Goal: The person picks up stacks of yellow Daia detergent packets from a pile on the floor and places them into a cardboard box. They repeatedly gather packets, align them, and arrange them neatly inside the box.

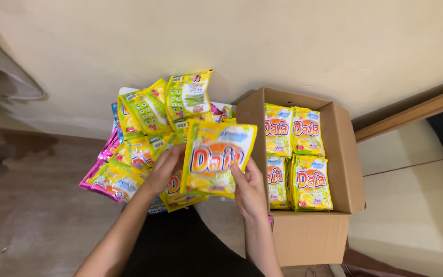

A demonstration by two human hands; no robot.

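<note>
Right now I have both hands on one yellow sachet [218, 158], held up flat between the loose pile and the box: my left hand [162, 172] pinches its left edge with fingers pressed onto the face, and my right hand [249, 190] pinches the lower right corner, thumb in front. I judge this as the carrying-over step, a single packet lifted clear of the heap and not yet laid down. To my mind the next move calls for swinging it rightwards and setting it flat on a stack without knocking the ones already in. The cardboard box [308, 236] stands open just right of my hands, its flaps up, holding yellow packets [296, 156] in four neat stacks, two by two. Left of it lies the pile of sachets [149, 128], mostly yellow-green with a few pink ones at the edge, fanned loosely over the floor.
</note>
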